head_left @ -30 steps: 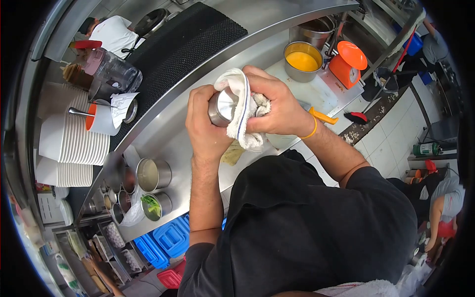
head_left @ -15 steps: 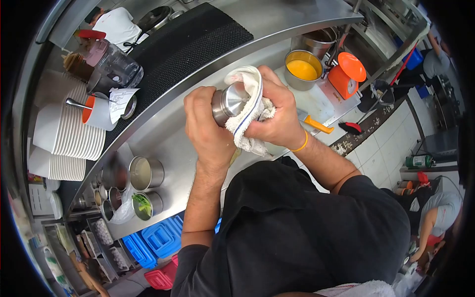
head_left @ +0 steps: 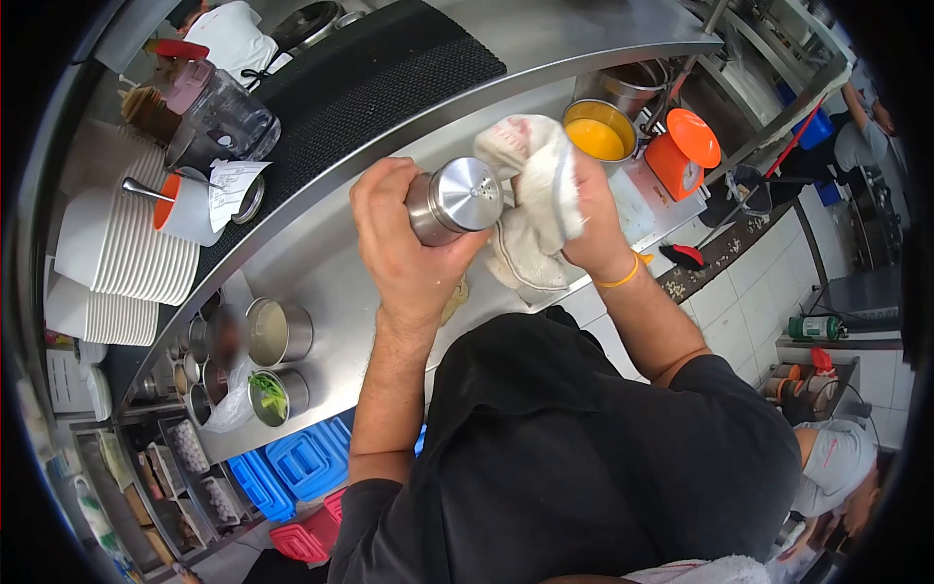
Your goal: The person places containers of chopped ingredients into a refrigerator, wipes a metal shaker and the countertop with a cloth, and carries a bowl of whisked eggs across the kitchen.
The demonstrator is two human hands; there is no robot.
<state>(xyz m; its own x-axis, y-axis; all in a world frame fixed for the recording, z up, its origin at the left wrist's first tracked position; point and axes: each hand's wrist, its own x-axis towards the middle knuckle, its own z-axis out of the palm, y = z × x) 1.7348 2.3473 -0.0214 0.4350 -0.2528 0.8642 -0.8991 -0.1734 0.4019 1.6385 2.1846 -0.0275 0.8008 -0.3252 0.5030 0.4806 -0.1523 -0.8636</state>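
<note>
A metal shaker (head_left: 457, 201) with a perforated steel lid is gripped in my left hand (head_left: 397, 234), its holed top tilted toward the right. My right hand (head_left: 595, 219) clutches a white cloth (head_left: 538, 195), which is bunched and hangs down below the fingers. The cloth lies close beside the shaker's lid. Both hands are raised over the steel counter (head_left: 336, 292).
Along the counter's right stand a pot of yellow liquid (head_left: 595, 134) and an orange scale (head_left: 678, 161). To the left are a metal container (head_left: 278, 331), one with green leaves (head_left: 277, 394), and stacked white bowls (head_left: 122, 238). A black mat (head_left: 375, 78) covers the upper shelf.
The cloth has come off the shaker's lid and moved right with my right hand, baring the perforated top. My left hand keeps its hold on the shaker.
</note>
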